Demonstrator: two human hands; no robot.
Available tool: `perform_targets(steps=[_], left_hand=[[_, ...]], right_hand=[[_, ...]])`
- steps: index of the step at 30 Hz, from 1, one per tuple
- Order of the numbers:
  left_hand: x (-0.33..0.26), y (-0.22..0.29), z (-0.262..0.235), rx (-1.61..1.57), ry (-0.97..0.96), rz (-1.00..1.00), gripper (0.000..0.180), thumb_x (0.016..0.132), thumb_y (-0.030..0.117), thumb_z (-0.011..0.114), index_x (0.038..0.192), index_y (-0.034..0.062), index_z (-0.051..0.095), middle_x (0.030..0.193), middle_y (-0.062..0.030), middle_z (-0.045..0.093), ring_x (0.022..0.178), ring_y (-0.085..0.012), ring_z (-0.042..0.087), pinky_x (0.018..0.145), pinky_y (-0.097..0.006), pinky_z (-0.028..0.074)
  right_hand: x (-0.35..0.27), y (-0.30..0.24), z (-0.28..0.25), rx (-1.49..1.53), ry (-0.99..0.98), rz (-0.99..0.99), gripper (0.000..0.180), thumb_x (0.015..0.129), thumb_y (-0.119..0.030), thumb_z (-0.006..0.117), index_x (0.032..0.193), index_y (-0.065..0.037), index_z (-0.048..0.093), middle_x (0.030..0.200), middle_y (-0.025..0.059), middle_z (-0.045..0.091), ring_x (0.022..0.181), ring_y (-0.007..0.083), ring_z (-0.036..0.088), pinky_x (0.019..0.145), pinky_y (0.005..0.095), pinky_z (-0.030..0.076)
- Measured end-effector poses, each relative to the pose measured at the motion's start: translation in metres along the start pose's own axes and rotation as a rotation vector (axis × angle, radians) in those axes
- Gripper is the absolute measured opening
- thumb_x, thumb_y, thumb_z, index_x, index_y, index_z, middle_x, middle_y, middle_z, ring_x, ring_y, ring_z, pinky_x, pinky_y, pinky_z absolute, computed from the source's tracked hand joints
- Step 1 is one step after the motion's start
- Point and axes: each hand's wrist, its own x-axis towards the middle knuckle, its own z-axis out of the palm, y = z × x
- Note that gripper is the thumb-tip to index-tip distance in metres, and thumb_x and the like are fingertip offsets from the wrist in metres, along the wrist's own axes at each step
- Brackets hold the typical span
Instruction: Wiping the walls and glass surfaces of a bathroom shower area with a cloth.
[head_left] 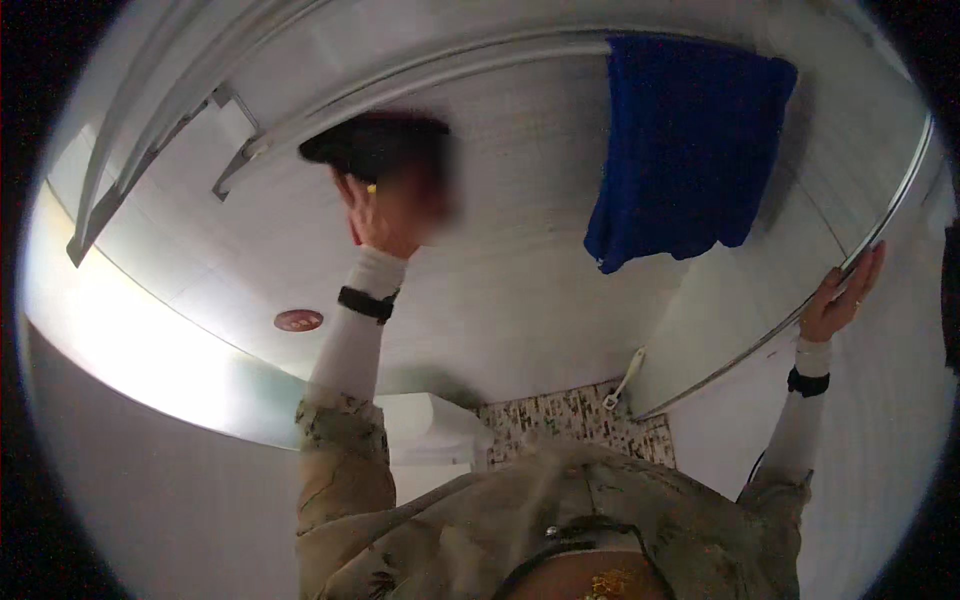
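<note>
Dark cloth-like item (372, 142) on the left by the towel rail (500, 54) — long axis left-right, left hand (375, 218) nearer, just below it (blurred, can't tell grip); right hand (845, 295) far right — fingers extended, touching panel edge (905, 190)

L hand (376, 226) at dk item (375, 145) (blurry), R hand (838, 300) on panel (690, 325).

A pale wall (520, 290) stands beyond the left hand (383, 225), bright light (150, 335) to its left, patterned floor (565, 415) lower right.
</note>
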Motion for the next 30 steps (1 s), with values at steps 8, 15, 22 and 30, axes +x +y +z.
perform_targets(steps=[8, 15, 22, 30], left_hand=[[0.013, 0.028, 0.024, -0.028, 0.204, 0.037, 0.054, 0.076, 0.056, 0.067, 0.100, 0.0075, 0.068, 0.105, -0.0217, 0.060, 0.115, -0.0524, 0.046, 0.102, -0.073, 0.022], [0.087, 0.126, 0.032, -0.263, 0.177, 0.266, 0.037, 0.075, 0.042, 0.068, 0.098, 0.0133, 0.069, 0.102, -0.0208, 0.061, 0.118, -0.0514, 0.045, 0.101, -0.076, 0.020], [0.101, 0.220, 0.025, -2.055, -0.350, -0.827, 0.055, 0.089, 0.049, 0.057, 0.131, 0.0138, 0.051, 0.125, -0.0074, 0.058, 0.112, -0.0256, 0.054, 0.102, -0.044, 0.039], [-0.057, 0.247, 0.107, -2.954, -0.971, -1.528, 0.049, 0.089, 0.047, 0.059, 0.126, 0.0145, 0.056, 0.130, -0.0063, 0.055, 0.116, -0.0243, 0.051, 0.104, -0.044, 0.037]], right_hand=[[-0.008, -0.011, 0.016, -0.031, 0.041, 0.133, 0.055, 0.097, -0.019, 0.049, 0.145, 0.000, 0.028, 0.152, 0.0210, 0.023, 0.142, 0.0379, 0.020, 0.114, 0.0469, 0.018], [-0.005, -0.009, 0.013, 0.016, 0.036, 0.157, 0.056, 0.096, -0.015, 0.050, 0.145, 0.000, 0.027, 0.152, 0.0232, 0.021, 0.142, 0.0388, 0.017, 0.114, 0.0480, 0.017], [-0.007, -0.007, 0.008, -0.042, -0.025, 0.089, 0.058, 0.097, -0.013, 0.048, 0.147, 0.001, 0.022, 0.154, 0.0225, 0.018, 0.142, 0.0380, 0.016, 0.113, 0.0445, 0.020], [-0.012, -0.002, 0.003, -0.051, -0.036, 0.100, 0.057, 0.098, -0.016, 0.050, 0.146, 0.000, 0.025, 0.153, 0.0234, 0.020, 0.141, 0.0389, 0.018, 0.112, 0.0472, 0.022]])
